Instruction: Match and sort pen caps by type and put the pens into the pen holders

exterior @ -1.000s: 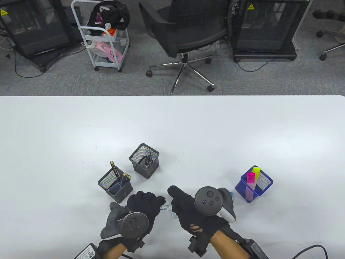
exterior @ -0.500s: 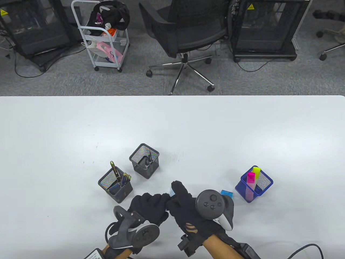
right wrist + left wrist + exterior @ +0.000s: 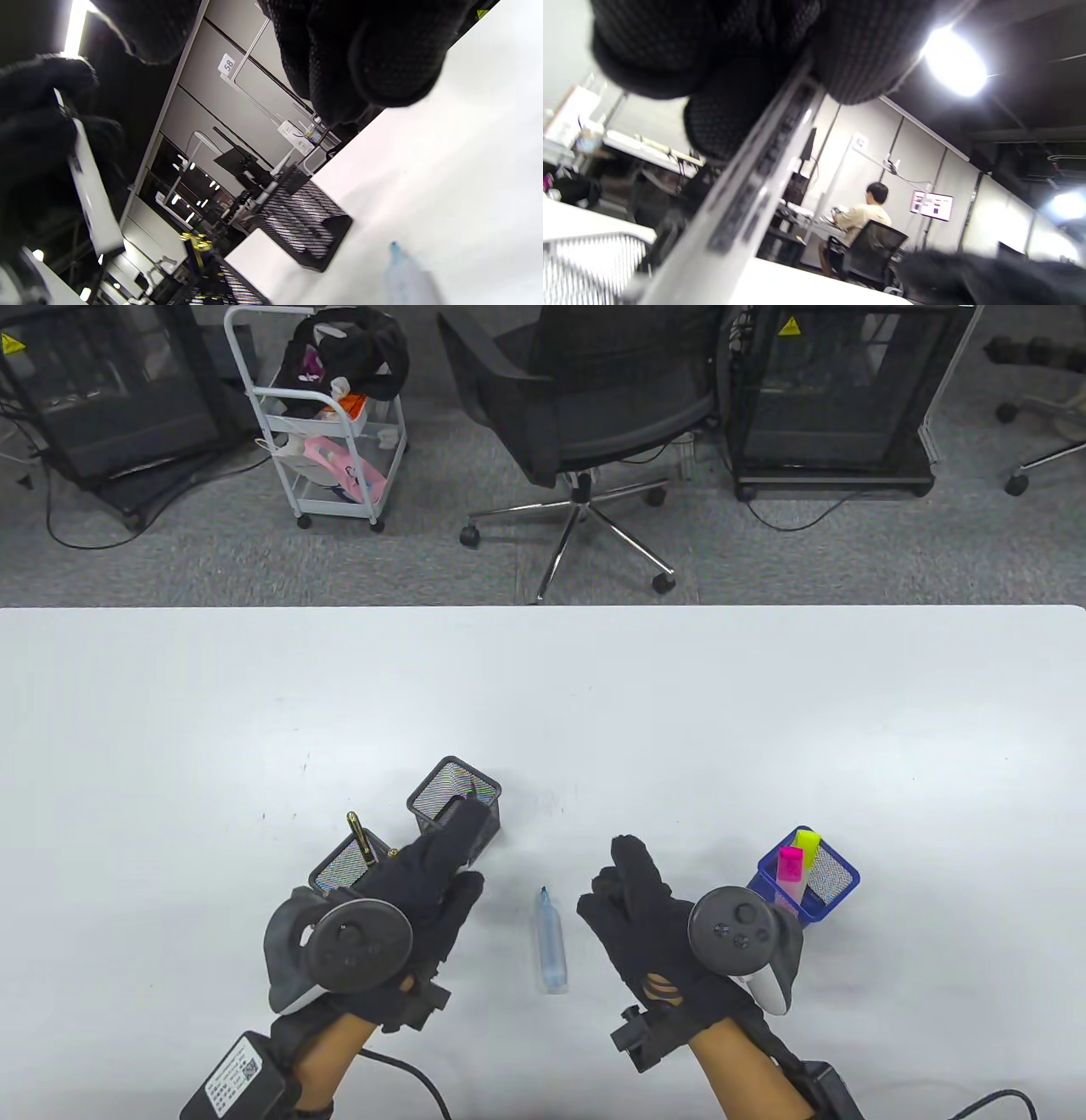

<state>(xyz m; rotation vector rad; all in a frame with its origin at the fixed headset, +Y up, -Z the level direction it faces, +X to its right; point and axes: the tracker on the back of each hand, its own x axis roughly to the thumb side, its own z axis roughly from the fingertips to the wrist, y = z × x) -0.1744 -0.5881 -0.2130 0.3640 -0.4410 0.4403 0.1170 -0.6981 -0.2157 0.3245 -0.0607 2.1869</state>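
My left hand [image 3: 454,836] reaches over the far black mesh holder [image 3: 441,785] and pinches a grey-white pen [image 3: 755,182], whose lower end points down beside the holder's rim [image 3: 589,241]. In the table view the glove hides that pen. An uncapped pale blue pen [image 3: 550,942] lies on the table between my hands, its tip pointing away from me. My right hand [image 3: 624,874] hovers just right of it with relaxed fingers and nothing in it. The blue pen [image 3: 407,275] shows blurred below those fingers.
A nearer black holder [image 3: 339,869] with gold-clipped pens is partly covered by my left hand. A blue mesh holder [image 3: 836,882] with a pink [image 3: 791,869] and a yellow highlighter [image 3: 808,841] stands beside my right hand. An office chair stands beyond the table's far edge.
My hands were together near the front middle; they have parted. The left has carried the grey-white pen up to the far black holder. The right moved right, and the blue pen now lies uncovered.
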